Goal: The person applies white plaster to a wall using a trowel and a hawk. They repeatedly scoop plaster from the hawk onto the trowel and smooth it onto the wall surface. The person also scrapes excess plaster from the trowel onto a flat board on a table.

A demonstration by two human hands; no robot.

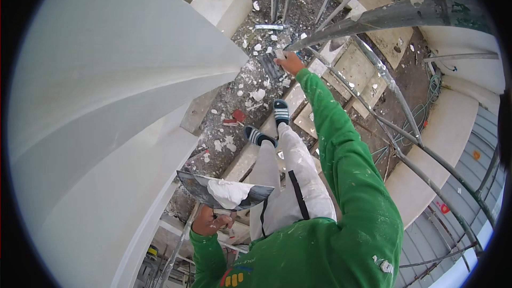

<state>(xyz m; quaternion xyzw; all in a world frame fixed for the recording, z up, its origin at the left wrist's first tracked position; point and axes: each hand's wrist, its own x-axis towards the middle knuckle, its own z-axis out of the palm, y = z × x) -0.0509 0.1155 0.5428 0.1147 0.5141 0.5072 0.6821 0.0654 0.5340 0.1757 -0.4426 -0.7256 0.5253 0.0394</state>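
Note:
My left hand [209, 221] is closed round the handle under a plasterer's hawk [193, 185], a dark flat board held close to my body. On the board sits a mound of white plaster [230, 194]. With my arm stretched forward, my right hand [291, 63] grips a plastering trowel [273, 67], whose grey rectangular blade hangs beyond my fingers. A little to the left of that blade is the corner of a smooth white wall [160, 43]. Where the blade touches anything, I cannot make out. White spatters mark my green sleeves.
Metal scaffold tubes [394, 16] curve along the right side and cross near my right arm. My striped sandals [281, 111] stand by pale planks [298, 101]. Plaster lumps [258, 95] and a red scrap [239, 115] litter the ground below. A green hose [433, 88] lies at the far right.

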